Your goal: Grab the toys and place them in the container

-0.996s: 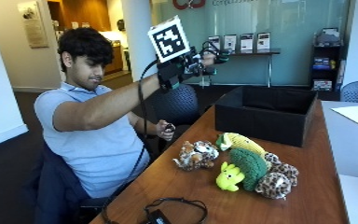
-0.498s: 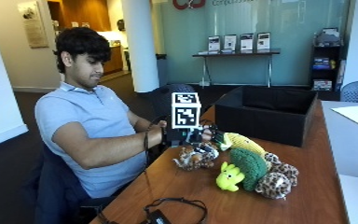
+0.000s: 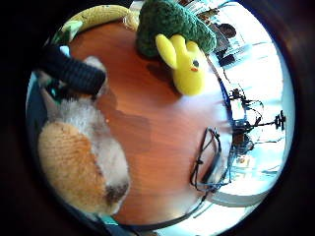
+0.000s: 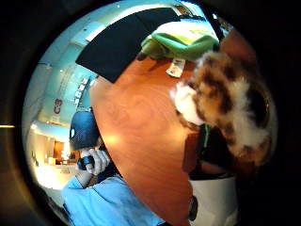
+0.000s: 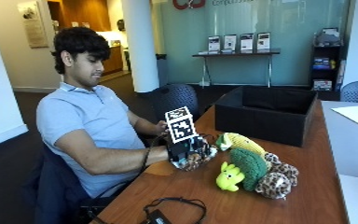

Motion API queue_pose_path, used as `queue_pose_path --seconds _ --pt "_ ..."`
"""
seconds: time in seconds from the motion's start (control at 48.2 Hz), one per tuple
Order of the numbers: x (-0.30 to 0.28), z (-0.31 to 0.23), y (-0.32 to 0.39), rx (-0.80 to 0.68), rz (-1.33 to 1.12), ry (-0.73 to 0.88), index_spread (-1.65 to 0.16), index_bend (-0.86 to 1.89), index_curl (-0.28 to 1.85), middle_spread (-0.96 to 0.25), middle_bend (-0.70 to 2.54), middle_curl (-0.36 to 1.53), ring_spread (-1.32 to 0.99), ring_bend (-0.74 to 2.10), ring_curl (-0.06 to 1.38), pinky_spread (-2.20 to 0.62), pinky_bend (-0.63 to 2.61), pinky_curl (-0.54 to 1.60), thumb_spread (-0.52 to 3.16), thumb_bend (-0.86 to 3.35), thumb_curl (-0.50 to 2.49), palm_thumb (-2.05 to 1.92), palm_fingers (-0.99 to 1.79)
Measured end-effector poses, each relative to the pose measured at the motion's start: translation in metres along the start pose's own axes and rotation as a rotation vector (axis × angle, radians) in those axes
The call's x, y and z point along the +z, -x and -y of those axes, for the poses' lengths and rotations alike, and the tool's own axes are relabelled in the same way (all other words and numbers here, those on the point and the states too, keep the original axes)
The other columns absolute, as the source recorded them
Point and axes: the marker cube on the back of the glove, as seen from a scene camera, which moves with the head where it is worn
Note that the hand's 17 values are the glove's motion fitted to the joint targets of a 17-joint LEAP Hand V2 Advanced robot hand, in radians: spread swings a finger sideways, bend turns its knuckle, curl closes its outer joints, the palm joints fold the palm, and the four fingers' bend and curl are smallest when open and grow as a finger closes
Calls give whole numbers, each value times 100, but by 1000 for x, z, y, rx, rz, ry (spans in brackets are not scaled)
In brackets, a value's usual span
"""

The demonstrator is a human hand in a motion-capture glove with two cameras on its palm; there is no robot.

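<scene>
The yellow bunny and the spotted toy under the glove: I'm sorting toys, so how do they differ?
The yellow bunny is plain bright yellow; the spotted toy is fluffy, mottled brown, orange and white. The bunny lies untouched against the green toy; the spotted toy is gripped by the right hand. Both are soft toys on the wooden table, outside the black container.

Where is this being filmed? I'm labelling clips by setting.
Probably an office lobby or reception area: a glass wall with lettering, a console table holding framed displays, and a long wooden table with office chairs.
</scene>
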Motion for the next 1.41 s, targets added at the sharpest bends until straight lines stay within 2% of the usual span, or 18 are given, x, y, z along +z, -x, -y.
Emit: queue_pose_path --seconds 0.145,0.27,0.394,0.684,0.788,1.016,1.286,1.327,1.41 --pt "-5 1 -1 -2 54 -64 -32 16 14 -9 47 36 -29 118 49 -37 116 51 161 23 30 38 82" --pt "-18 10 -2 0 80 -9 -29 18 16 -8 52 40 -29 119 52 -38 119 54 161 32 36 51 82" --pt "-58 40 12 -10 108 7 -26 17 17 -6 53 42 -29 120 52 -37 125 56 159 37 41 60 83" --pt "-176 152 67 -79 238 -60 -22 17 21 -2 51 47 -27 125 56 -36 130 59 161 47 46 68 81" --pt "-201 200 99 -101 281 -82 -21 18 22 -1 50 49 -27 126 56 -36 131 59 161 50 47 68 80" --pt "-181 272 189 -155 317 -15 -20 17 24 1 49 53 -27 128 58 -36 132 60 161 56 48 68 77" --pt "-136 292 238 -233 280 61 -20 17 26 1 47 58 -26 130 58 -36 134 60 161 64 49 66 76" --pt "-135 290 239 -247 249 70 -21 15 26 1 45 58 -25 130 59 -35 132 59 162 65 49 64 71" --pt "-141 285 232 -269 166 4 -26 24 31 0 35 56 -23 106 55 -33 125 59 160 50 36 29 26"
